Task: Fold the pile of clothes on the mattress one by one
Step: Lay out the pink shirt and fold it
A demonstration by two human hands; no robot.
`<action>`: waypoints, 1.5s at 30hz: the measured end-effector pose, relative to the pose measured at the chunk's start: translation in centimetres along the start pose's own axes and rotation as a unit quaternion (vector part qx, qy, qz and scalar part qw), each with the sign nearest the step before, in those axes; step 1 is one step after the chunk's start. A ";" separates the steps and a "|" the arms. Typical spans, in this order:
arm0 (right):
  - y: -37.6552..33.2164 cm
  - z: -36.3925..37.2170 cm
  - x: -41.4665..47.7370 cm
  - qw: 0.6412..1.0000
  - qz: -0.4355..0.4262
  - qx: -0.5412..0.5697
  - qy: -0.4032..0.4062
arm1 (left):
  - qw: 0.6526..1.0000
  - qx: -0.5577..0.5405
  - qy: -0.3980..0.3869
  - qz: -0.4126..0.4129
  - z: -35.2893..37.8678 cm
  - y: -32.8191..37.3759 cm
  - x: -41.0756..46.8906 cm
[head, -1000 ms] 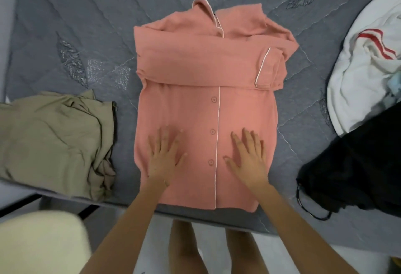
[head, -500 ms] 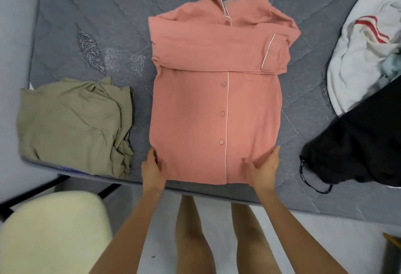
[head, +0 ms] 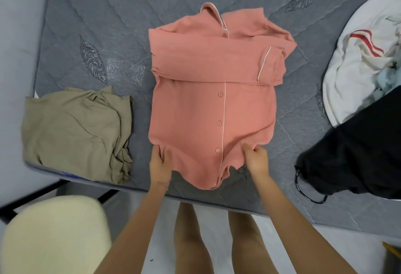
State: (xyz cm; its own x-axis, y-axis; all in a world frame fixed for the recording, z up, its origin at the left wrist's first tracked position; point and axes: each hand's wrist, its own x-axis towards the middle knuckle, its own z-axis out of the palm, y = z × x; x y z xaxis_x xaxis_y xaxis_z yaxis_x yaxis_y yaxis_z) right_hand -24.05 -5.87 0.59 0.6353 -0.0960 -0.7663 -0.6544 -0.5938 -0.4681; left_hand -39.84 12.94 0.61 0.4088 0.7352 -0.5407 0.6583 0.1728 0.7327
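As the left hand [head: 160, 163] and right hand [head: 256, 160] each pinch a near corner of its hem, the pink shirt [head: 206, 110] lies button-side up in the middle of the mattress [head: 108, 24], sleeves folded across the chest. Looks like the bottom-up fold is starting. Next up: lift both corners together and carry them level to the collar. A white garment [head: 351, 78] and a black garment [head: 358, 154] wait at right.

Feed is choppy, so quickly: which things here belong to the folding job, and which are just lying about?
Job: pink shirt, hem pinched by left hand and right hand; olive garment; white garment; black garment; mattress.
Lying about: cream seat.
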 end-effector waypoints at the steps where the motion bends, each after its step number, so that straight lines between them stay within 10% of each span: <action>1: -1.3 0.1 0.5 1.000 -0.001 0.020 -0.001 | 1.000 -0.003 0.019 0.004 0.6 1.1 0.5; 12: -13.4 -1.7 9.2 0.969 0.006 0.248 0.007 | 0.977 -0.107 0.183 0.008 6.3 12.5 12.9; 22: -21.3 -3.1 14.2 0.928 -0.065 0.358 0.077 | 0.980 -0.128 0.129 0.076 7.7 19.4 23.8; 27: -24.9 -2.5 16.3 0.850 -0.068 0.519 0.057 | 0.976 -0.152 0.120 0.098 7.6 22.4 27.6; 31: -26.2 -1.7 17.5 0.866 -0.125 0.484 0.034 | 0.970 -0.215 0.080 0.082 8.1 23.0 29.1; 36: -24.4 -1.4 19.3 0.962 -0.216 0.143 0.090 | 0.970 0.063 -0.029 0.231 8.4 20.1 28.6; 40: -22.9 -2.0 20.8 0.944 -0.274 -0.144 0.117 | 0.893 0.375 -0.069 0.239 8.3 17.1 29.5; 45: -21.5 -3.7 21.7 0.953 -0.237 -0.034 0.186 | 0.848 0.479 -0.042 0.223 7.8 15.0 30.0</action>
State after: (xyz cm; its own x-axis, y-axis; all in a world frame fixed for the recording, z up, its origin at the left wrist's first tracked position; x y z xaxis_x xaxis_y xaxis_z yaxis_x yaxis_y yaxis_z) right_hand 5.31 1.86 -4.37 0.9626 -0.0727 -0.2610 -0.2375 -0.6900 -0.6837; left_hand -12.77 32.49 -7.87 0.7698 0.5305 -0.3549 0.6207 -0.7517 0.2229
